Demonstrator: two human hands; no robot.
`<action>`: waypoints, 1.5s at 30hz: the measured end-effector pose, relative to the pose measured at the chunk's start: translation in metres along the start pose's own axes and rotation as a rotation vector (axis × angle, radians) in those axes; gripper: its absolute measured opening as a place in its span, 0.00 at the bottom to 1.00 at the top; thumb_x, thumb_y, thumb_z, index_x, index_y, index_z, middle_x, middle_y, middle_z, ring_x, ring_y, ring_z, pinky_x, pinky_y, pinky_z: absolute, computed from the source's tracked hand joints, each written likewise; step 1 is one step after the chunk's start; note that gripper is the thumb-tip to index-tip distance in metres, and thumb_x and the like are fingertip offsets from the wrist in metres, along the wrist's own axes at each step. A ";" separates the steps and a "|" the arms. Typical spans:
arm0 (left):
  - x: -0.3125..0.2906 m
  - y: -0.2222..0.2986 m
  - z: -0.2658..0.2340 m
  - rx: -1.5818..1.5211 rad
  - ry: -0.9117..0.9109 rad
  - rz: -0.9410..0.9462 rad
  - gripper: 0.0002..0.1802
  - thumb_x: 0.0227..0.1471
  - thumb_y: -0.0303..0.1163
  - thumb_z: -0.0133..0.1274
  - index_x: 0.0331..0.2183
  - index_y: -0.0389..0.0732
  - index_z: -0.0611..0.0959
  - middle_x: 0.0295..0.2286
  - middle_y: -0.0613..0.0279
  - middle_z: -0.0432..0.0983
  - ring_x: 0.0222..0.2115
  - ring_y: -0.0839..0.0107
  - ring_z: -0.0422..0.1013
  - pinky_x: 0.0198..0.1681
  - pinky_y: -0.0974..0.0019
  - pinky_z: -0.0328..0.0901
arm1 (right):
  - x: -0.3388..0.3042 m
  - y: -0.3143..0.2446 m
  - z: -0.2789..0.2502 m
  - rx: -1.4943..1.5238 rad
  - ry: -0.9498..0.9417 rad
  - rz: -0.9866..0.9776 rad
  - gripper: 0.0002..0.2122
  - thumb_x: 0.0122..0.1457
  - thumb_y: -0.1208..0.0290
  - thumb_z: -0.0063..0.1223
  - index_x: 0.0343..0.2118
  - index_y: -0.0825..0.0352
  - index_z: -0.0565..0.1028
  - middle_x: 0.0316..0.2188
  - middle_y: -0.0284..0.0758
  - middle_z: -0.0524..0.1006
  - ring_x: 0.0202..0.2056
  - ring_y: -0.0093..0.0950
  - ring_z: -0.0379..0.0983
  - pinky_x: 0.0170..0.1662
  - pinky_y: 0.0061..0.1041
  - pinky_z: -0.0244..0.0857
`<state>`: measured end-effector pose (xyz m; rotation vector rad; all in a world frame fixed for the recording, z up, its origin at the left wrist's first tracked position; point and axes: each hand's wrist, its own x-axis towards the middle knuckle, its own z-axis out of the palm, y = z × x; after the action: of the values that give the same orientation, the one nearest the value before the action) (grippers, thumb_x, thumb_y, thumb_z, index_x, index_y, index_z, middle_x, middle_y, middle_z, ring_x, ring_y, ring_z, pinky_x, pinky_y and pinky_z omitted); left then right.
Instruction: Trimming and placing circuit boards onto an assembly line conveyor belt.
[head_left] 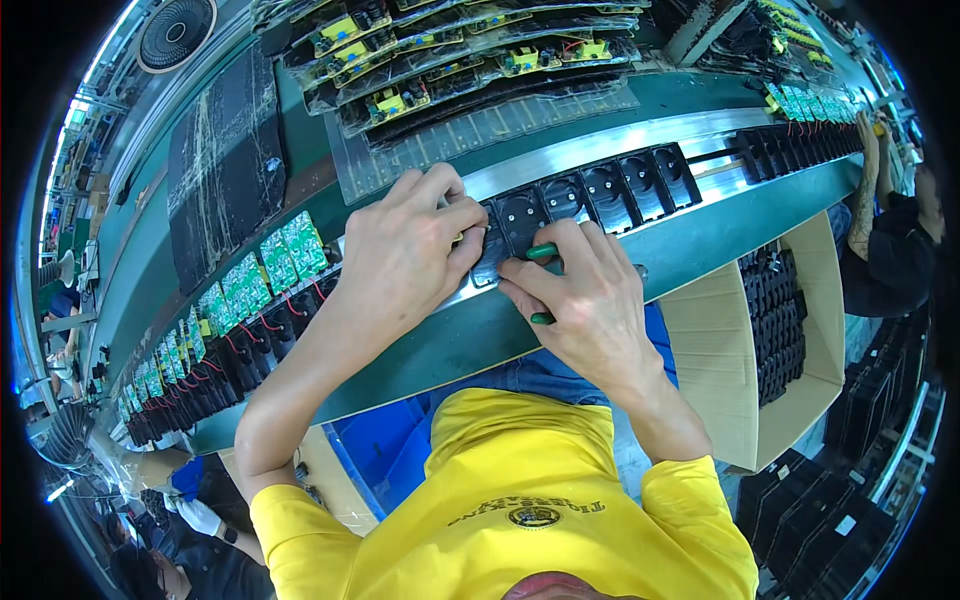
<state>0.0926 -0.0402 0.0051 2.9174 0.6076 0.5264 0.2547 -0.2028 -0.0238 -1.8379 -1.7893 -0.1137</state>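
Observation:
My right hand (590,290) is closed around a tool with two green handles (542,251); its working end is hidden by my fingers. It rests over the near side of a row of black plastic housings (522,212). My left hand (410,245) is bent with its fingers pinched together at the row's left end. A small yellowish bit shows between those fingers, too covered to name. Both hands meet over one housing (487,262), mostly hidden under them. The housings to the right stand open side up, with small metal dots inside.
Left of my hands, green circuit boards (243,288) with red wires stand along more black housings. Trays of yellow-and-black parts (400,100) are stacked at the back. A cardboard box (705,325) of black parts stands at right. Another person (890,250) works at far right.

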 end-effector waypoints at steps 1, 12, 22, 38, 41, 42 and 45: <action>0.001 0.001 0.000 0.006 -0.005 0.000 0.03 0.59 0.31 0.67 0.32 0.45 0.92 0.41 0.68 0.77 0.34 0.68 0.75 0.33 0.66 0.72 | 0.000 0.000 -0.001 -0.001 -0.003 0.002 0.05 0.58 0.70 0.75 0.37 0.57 0.91 0.43 0.32 0.75 0.38 0.30 0.70 0.44 0.30 0.71; 0.003 0.002 -0.005 -0.051 -0.017 -0.045 0.03 0.58 0.30 0.66 0.33 0.44 0.92 0.38 0.70 0.79 0.33 0.67 0.78 0.32 0.65 0.72 | 0.000 0.001 -0.001 -0.014 -0.022 0.010 0.05 0.59 0.68 0.76 0.38 0.57 0.91 0.43 0.31 0.75 0.39 0.30 0.70 0.45 0.30 0.71; 0.003 0.003 -0.007 -0.088 -0.038 -0.081 0.03 0.58 0.29 0.65 0.32 0.43 0.91 0.37 0.69 0.79 0.32 0.66 0.79 0.32 0.64 0.72 | 0.000 0.000 -0.002 -0.006 -0.017 0.018 0.06 0.59 0.68 0.76 0.38 0.57 0.92 0.43 0.31 0.75 0.39 0.29 0.71 0.45 0.30 0.72; 0.004 0.008 0.000 0.047 -0.038 -0.060 0.01 0.57 0.28 0.65 0.33 0.44 0.87 0.39 0.69 0.77 0.33 0.66 0.79 0.36 0.64 0.72 | 0.004 -0.002 -0.003 0.009 -0.023 0.005 0.06 0.57 0.69 0.77 0.38 0.58 0.91 0.43 0.32 0.75 0.39 0.31 0.72 0.45 0.30 0.72; -0.002 0.012 0.011 0.065 0.045 -0.064 0.01 0.56 0.27 0.64 0.32 0.45 0.87 0.38 0.67 0.75 0.34 0.64 0.76 0.33 0.63 0.70 | 0.007 -0.006 -0.013 0.049 -0.034 -0.033 0.09 0.56 0.70 0.76 0.40 0.57 0.91 0.43 0.32 0.76 0.39 0.31 0.72 0.44 0.31 0.72; -0.003 0.014 0.015 0.065 0.076 -0.055 0.02 0.55 0.28 0.64 0.31 0.45 0.86 0.38 0.66 0.74 0.34 0.63 0.75 0.32 0.62 0.70 | 0.007 -0.008 -0.022 0.121 -0.058 0.005 0.13 0.55 0.71 0.76 0.45 0.58 0.90 0.43 0.32 0.76 0.38 0.31 0.72 0.43 0.30 0.71; -0.011 0.016 0.021 0.092 0.118 -0.097 0.02 0.54 0.29 0.65 0.31 0.45 0.86 0.38 0.65 0.73 0.34 0.63 0.74 0.30 0.62 0.69 | 0.027 -0.024 -0.038 0.618 0.060 0.107 0.23 0.60 0.71 0.71 0.59 0.65 0.84 0.38 0.32 0.75 0.36 0.28 0.71 0.40 0.27 0.69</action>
<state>0.0968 -0.0602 -0.0147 2.9392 0.8048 0.6794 0.2469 -0.1969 0.0276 -1.4531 -1.4605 0.3809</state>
